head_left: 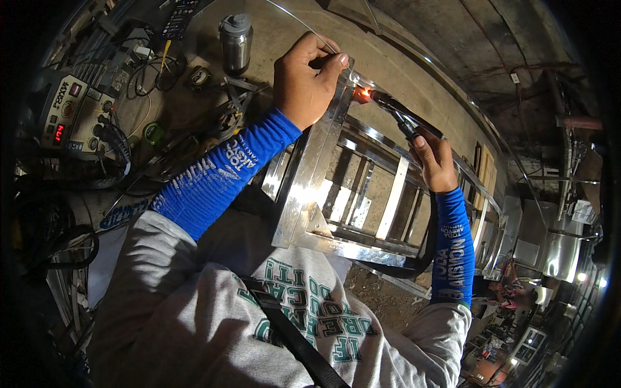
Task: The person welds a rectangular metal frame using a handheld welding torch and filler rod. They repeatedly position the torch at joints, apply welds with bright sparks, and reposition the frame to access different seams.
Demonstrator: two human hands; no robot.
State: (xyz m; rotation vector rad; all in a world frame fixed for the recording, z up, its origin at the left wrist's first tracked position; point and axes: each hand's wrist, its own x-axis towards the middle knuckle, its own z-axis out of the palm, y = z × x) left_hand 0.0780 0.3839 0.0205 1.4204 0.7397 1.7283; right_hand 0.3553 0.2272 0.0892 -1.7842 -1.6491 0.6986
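Rod pinched left, torch gripped right, glow at the frame's corner

From my end, I have the left hand closed up, thumb and forefinger together on a thin metal rod that runs off past the top edge. I cannot tell whether that thumb touches the metal frame or sits just beside its top corner, nor where the rod's lower tip ends.

My right hand is wrapped around a black torch, thumb along its near side, fingers mostly hidden behind. The torch slants up and left, its nozzle right at an orange-white glow on the frame's top corner.

The frame, shiny with several crossbars, lies in front of the torso, tilted between both forearms. Over to the left I see a metal bottle standing upright.
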